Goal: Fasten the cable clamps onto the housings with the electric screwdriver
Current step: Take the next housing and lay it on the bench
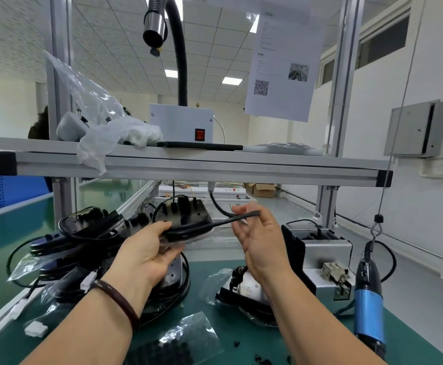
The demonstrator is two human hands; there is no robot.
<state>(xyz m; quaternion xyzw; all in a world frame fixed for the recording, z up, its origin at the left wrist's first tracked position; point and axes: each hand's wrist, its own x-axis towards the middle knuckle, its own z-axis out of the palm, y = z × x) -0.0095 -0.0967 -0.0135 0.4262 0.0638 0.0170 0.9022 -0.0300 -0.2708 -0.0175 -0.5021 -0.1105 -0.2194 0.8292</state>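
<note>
Item: one black housing (186, 214), raised above the green bench mat (320, 338), tilted, with its ribbed inner side towards the camera. Left hand (146, 255): grasps the near edge of the housing, thumb on top and fingers curled beneath; a dark bracelet (120, 301) sits on that wrist. Right hand (258, 246): pinches the housing's black cable (215, 223) between thumb and fingertips, near the cable's free end, just right of the housing. Electric screwdriver (367, 306): blue and black body, hanging tip-down from a hook (375, 230) on a thin wire at the right edge of the bench, well apart from both hands and untouched. Metal box unit (328, 248): stands on the mat between the right forearm and the screwdriver. Further housings (88, 233): heaped with looped cables at the left of the bench, behind the left forearm. Clear bag (188, 335) of small black parts: lies on the mat between the forearms; whether these are clamps cannot be told. Loose small black parts (262, 361): scattered on the mat at the lower edge. Aluminium shelf (188, 164): overhead, bearing a white box (180, 122) with a red switch and crumpled plastic. Printed sheet (286, 61): hangs above the shelf.
</note>
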